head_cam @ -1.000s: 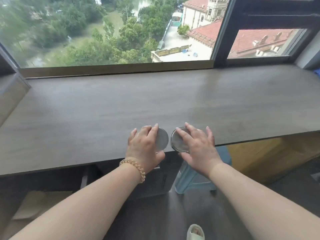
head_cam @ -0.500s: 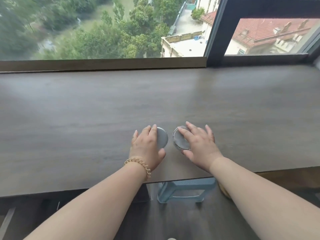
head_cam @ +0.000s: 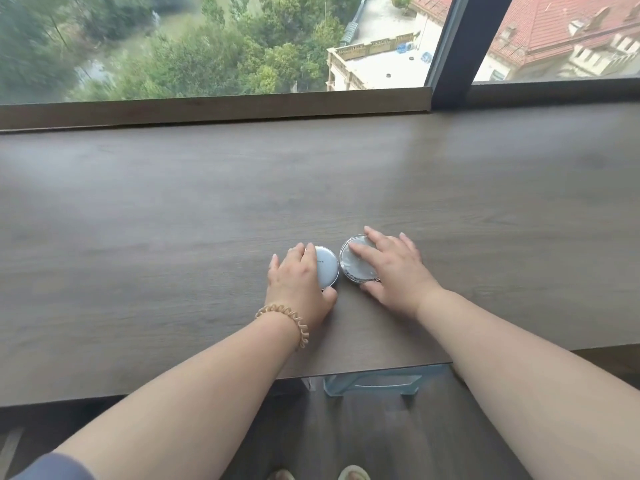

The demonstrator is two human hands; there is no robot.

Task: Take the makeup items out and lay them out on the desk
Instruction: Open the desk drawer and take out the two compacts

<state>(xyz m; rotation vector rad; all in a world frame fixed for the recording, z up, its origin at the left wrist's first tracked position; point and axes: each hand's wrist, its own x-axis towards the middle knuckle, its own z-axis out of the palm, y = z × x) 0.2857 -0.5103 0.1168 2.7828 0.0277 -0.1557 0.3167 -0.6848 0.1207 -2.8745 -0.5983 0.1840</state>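
Currently, near the desk's (head_cam: 173, 237) front edge, white compact (head_cam: 328, 268) was gripped by left hand (head_cam: 298, 285); clear-lidded compact (head_cam: 355, 270) was pressed under flat right hand (head_cam: 393, 270). Lid scuffing was judged possible if slid together.

Silver-white compact (head_cam: 327, 268) and grey compact (head_cam: 356, 269) sit on dark wood-grain desk (head_cam: 173, 220) (beige wristband (head_cam: 289, 315)).

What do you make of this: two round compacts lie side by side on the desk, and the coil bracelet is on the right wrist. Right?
Not quite: the head view shows the coil bracelet on the left wrist, not the right. The rest holds.
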